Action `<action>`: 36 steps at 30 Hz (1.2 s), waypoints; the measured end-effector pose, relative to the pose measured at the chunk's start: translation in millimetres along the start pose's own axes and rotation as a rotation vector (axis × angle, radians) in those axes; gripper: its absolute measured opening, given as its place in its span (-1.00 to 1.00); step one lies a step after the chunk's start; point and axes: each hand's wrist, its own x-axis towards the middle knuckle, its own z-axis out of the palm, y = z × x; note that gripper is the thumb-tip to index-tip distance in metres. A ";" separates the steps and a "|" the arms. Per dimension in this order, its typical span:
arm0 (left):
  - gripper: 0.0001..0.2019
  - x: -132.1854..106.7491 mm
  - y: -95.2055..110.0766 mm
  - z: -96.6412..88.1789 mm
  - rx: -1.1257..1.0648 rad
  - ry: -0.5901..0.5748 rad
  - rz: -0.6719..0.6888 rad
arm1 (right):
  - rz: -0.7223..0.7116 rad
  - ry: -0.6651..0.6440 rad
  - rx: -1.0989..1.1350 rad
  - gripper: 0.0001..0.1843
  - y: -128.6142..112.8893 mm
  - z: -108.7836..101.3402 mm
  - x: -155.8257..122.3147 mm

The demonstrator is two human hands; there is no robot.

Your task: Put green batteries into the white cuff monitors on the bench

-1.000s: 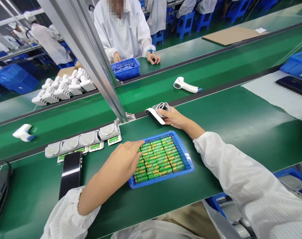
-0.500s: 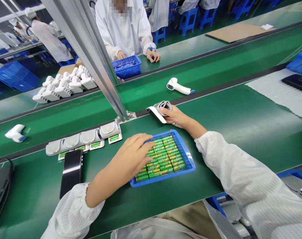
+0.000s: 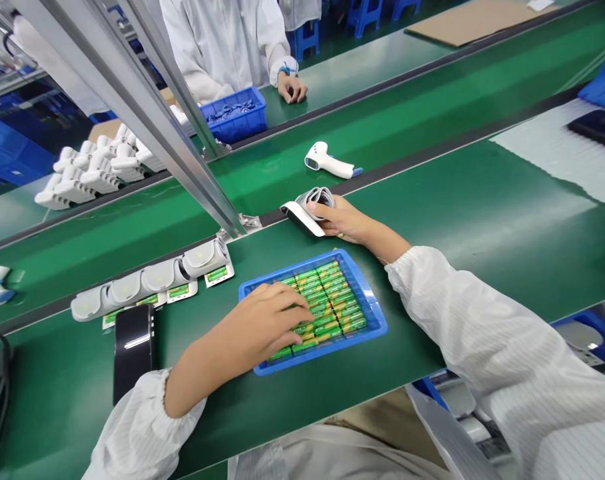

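My right hand is closed around a wrist blood pressure monitor, its grey cuff rolled up and its white-edged body tilted, just above the bench. My left hand lies over the left part of a blue tray, fingers apart and bent down onto the green-and-gold batteries. The fingertips seem to touch the batteries; the palm side is hidden. Left of the tray, several more monitors with grey cuffs stand in a row, green batteries showing in their open compartments.
A black phone lies by the monitor row. On the green belt rests a white infrared thermometer. A metal post rises behind the bench. Across the belt, a co-worker's hand is beside a blue bin; white thermometers stand grouped there.
My left hand has come down and slightly left, its fingers lower among the batteries. My right hand still holds the monitor. The view has tilted down and shifted, moving the background up and left.
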 end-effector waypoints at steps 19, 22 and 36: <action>-0.69 6.7 1.9 3.3 0.053 -0.106 0.140 | -0.007 0.002 0.006 -0.28 0.9 -0.6 0.5; -0.69 6.5 2.6 3.0 0.066 -0.115 0.151 | -0.005 -0.002 -0.004 -0.27 0.4 -0.7 0.2; -0.68 15.2 -22.0 8.4 0.162 0.111 0.191 | -0.027 -0.002 -0.018 -0.30 2.2 -1.3 1.1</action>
